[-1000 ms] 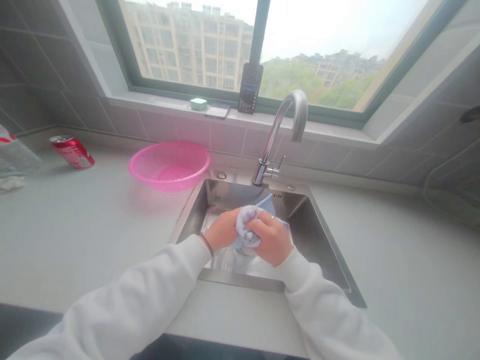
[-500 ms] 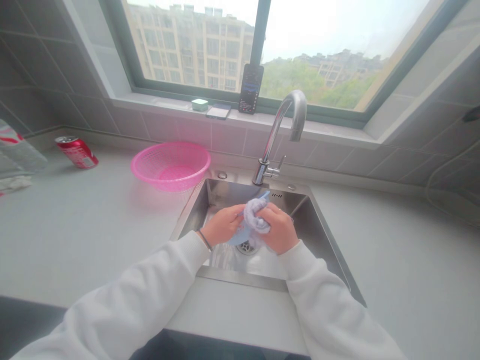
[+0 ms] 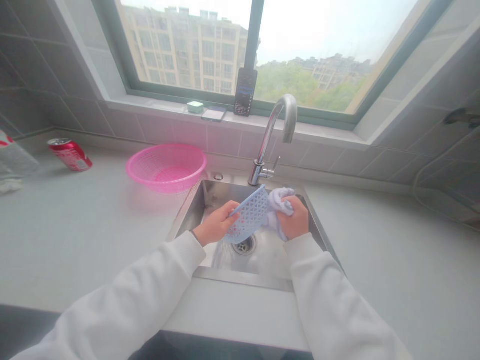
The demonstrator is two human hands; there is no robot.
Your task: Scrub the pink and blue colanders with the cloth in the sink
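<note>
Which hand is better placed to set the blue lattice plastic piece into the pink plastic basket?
Left, probably. The left hand already grips the pale blue plastic lattice piece and sits nearer the pink mesh plastic basket, while the right hand is closed around the pale lilac cloth.

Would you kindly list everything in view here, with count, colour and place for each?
sink: one, steel, under the hands
faucet: one, chrome, behind the sink
basket: one, pink, counter left of sink
soda can: one, red, lying on counter
phone: one, black, upright on windowsill
box: one, pale green, windowsill
mesh piece: one, light blue, in left hand
cloth: one, pale lilac, in right hand
hands: two, over the sink
sleeves: two, white, on both arms
</note>
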